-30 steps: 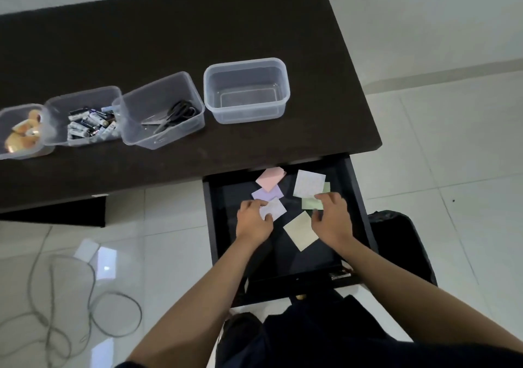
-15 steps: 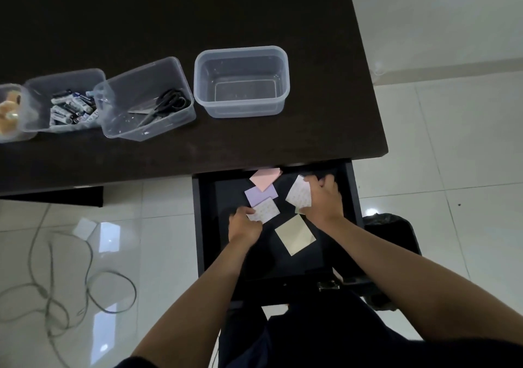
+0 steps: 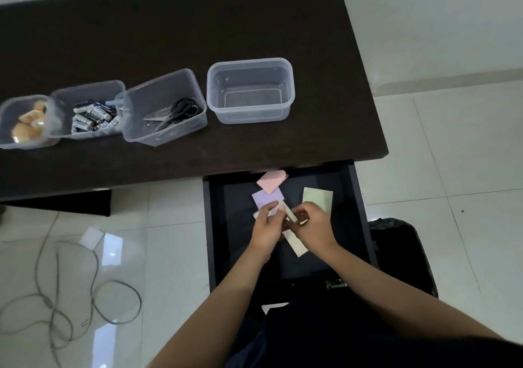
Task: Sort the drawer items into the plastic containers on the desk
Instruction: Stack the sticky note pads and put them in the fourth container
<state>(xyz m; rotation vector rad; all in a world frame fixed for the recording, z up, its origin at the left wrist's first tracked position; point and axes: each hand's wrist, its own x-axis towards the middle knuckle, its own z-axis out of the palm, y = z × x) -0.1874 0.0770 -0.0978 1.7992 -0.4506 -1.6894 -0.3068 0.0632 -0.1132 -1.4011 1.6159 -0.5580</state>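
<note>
Both hands meet at lower centre of frame, over the open drawer (image 3: pixel 358 217). Left hand (image 3: pixel 268 227) and right hand (image 3: pixel 314 226) pinch a small pale pad of notes (image 3: pixel 291 212) between them, fingers curled narrow round it, pad tilted on edge. Just under the hands a cream note (image 3: pixel 297 244) lies flat on the drawer floor. Above the left hand: purple note (image 3: pixel 263 198), w/ a pink note (image 3: pixel 271 181) overlapping its top, up near the desk edge. Green note (image 3: pixel 318 198) lies to the right, just above the right hand.

Dark desk (image 3: pixel 169 28) fills upper frame. Four clear tubs in a row on it: empty container (image 3: pixel 250 63) at centre, left of it scissors container (image 3: pixel 135 130), then battery container (image 3: pixel 87 87), then far-left container (image 3: pixel 8 141) w/ pale rolls, prob. tape. Cable (image 3: pixel 85 297) loops on floor, lower left.
</note>
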